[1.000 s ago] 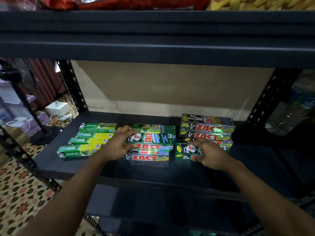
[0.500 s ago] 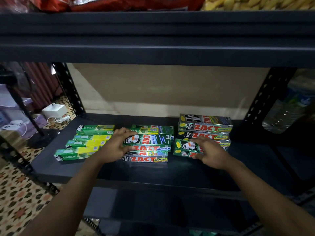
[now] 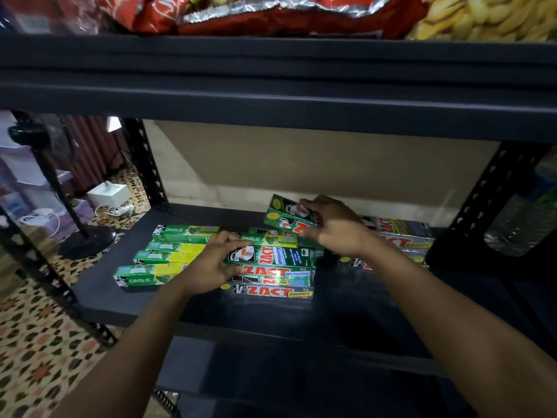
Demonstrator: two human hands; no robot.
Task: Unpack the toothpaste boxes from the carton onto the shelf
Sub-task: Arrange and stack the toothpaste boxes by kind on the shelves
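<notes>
On the dark shelf board (image 3: 99, 297) lie several toothpaste boxes. Green and yellow Darlie boxes (image 3: 156, 260) sit at the left, a stack of Zact boxes (image 3: 277, 276) in the middle, and another Zact stack (image 3: 404, 236) at the right. My left hand (image 3: 211, 263) grips the left end of the middle stack's top box. My right hand (image 3: 334, 227) holds two green Zact boxes (image 3: 283, 217) lifted and tilted above the middle stack. The carton is not in view.
An upper shelf beam (image 3: 277, 95) spans overhead, with snack bags (image 3: 271, 13) on it. Black uprights (image 3: 144, 164) stand at both sides. A water bottle (image 3: 524, 218) stands at the right. Beyond the left side are a fan stand (image 3: 75, 233) and a patterned floor (image 3: 36, 342).
My right hand has lifted two green Zact boxes from in front of the right stack and carried them up and left over the middle stack. My left hand stays on the middle stack.
</notes>
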